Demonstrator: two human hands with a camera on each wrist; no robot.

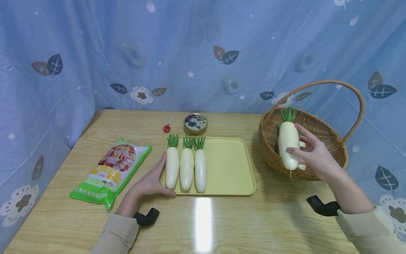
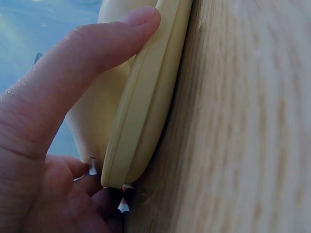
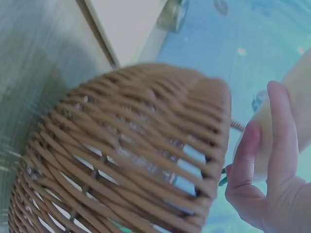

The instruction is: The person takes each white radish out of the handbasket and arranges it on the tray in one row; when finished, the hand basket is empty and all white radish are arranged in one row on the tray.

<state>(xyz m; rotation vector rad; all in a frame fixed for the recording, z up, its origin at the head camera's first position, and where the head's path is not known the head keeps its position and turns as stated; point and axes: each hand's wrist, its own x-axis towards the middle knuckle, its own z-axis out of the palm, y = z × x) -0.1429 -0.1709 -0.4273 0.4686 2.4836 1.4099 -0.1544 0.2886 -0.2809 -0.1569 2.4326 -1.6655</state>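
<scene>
One white radish, body within right grip, leaves beyond, above basket

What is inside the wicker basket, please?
At least one white radish shows inside the wicker basket, partly covered. The held radish in the right grip, and that grip itself, hide part of the interior, so the exact count is unclear.
</scene>
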